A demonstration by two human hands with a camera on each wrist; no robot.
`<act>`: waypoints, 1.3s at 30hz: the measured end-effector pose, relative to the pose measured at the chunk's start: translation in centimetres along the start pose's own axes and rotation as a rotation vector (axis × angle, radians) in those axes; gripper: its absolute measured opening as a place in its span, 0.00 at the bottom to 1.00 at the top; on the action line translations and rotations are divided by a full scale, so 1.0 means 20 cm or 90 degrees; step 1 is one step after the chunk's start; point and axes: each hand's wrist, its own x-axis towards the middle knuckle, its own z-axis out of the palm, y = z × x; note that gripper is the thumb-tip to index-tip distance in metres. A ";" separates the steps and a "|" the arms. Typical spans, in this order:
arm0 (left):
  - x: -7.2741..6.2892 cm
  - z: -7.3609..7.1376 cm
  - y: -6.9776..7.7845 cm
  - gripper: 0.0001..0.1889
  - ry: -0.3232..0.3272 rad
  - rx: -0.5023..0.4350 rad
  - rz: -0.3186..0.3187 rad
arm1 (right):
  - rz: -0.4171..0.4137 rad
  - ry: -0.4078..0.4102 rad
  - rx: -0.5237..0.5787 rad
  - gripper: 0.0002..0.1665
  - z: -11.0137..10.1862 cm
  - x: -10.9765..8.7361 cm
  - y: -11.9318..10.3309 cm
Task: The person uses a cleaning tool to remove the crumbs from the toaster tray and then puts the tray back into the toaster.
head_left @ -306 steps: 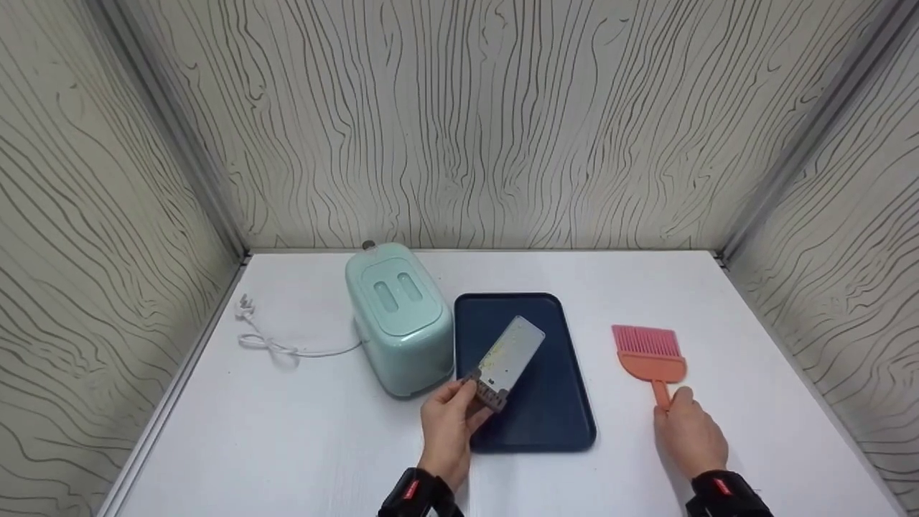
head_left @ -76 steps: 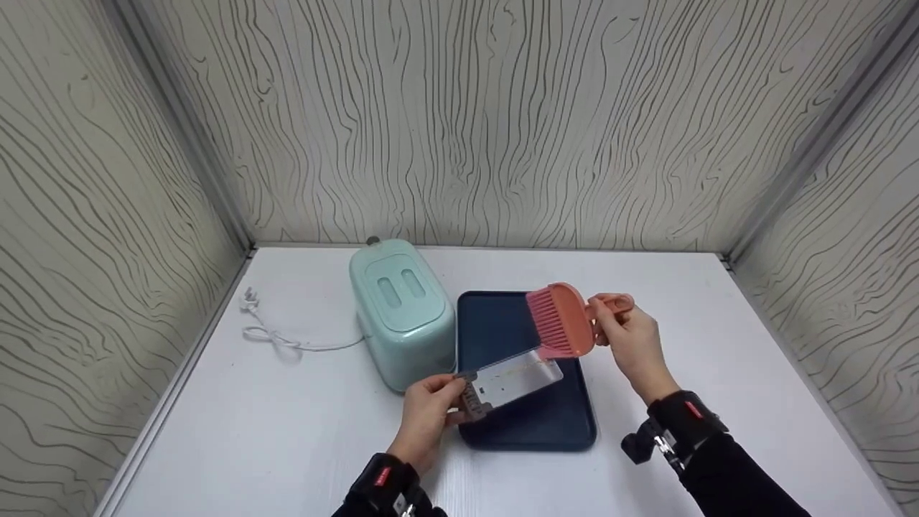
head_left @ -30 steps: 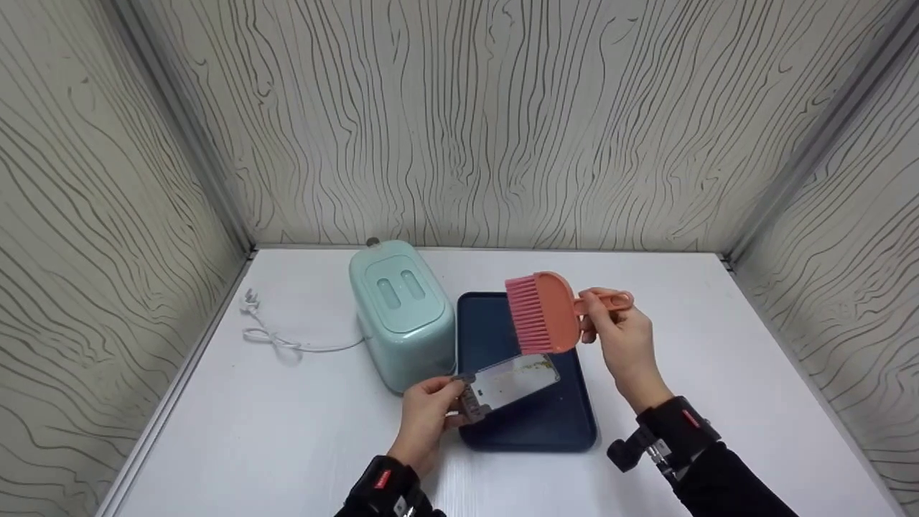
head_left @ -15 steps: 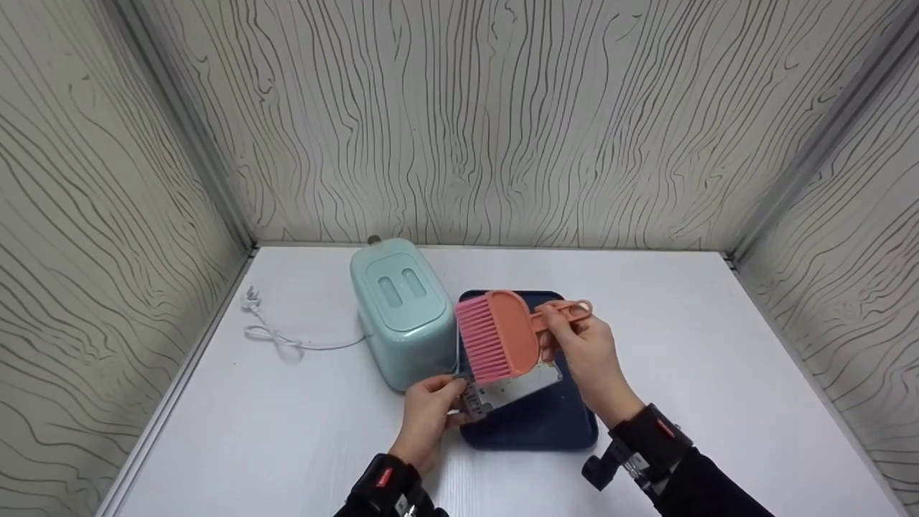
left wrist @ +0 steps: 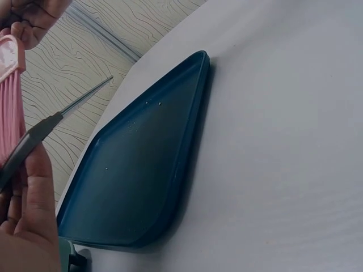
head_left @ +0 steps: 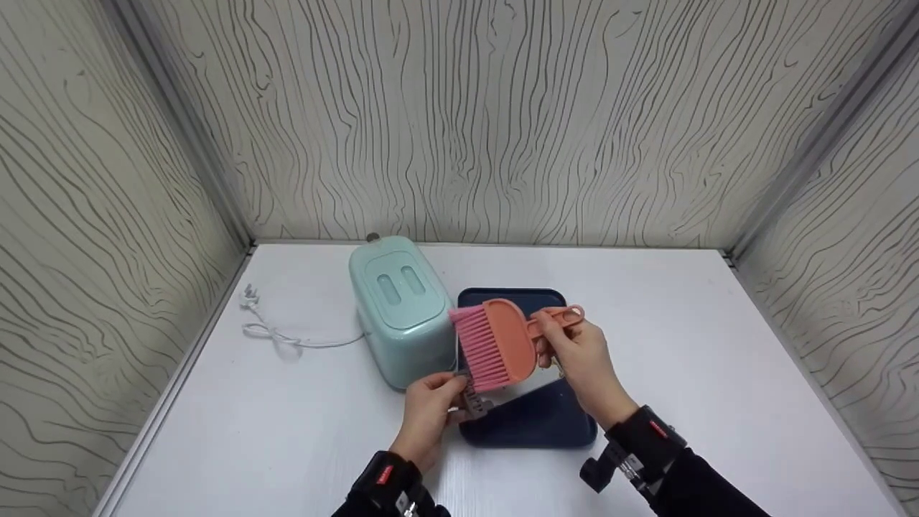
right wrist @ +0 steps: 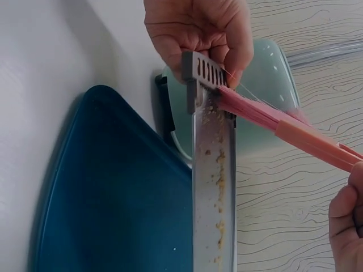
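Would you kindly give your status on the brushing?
Left hand pinching metal plate by grey end. Right hand holding brush, bristles at that end. Crumbs on plate, blue tray below. Nothing apparent in the way.

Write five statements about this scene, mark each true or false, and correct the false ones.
The right hand holds the brush by its handle. True.
The left hand grips the metal plate by its grey end. True.
The metal plate is bare. False: yellowish crumbs lie along it.
The toaster stands beside the blue tray. True.
A power cable runs across the blue tray. False: the white cord lies on the table, left of the toaster.
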 end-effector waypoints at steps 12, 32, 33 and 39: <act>0.00 0.00 0.00 0.12 0.006 0.006 0.006 | -0.004 0.024 -0.066 0.15 -0.04 0.02 0.03; 0.00 -0.01 -0.01 0.14 -0.003 0.012 0.015 | 0.015 0.088 -0.146 0.18 -0.18 0.05 0.06; 0.00 -0.01 -0.01 0.14 -0.003 0.012 0.015 | 0.014 0.089 -0.147 0.18 -0.19 0.05 0.06; 0.01 -0.02 -0.01 0.13 -0.002 0.010 0.009 | 0.009 0.100 -0.161 0.20 -0.25 0.06 0.06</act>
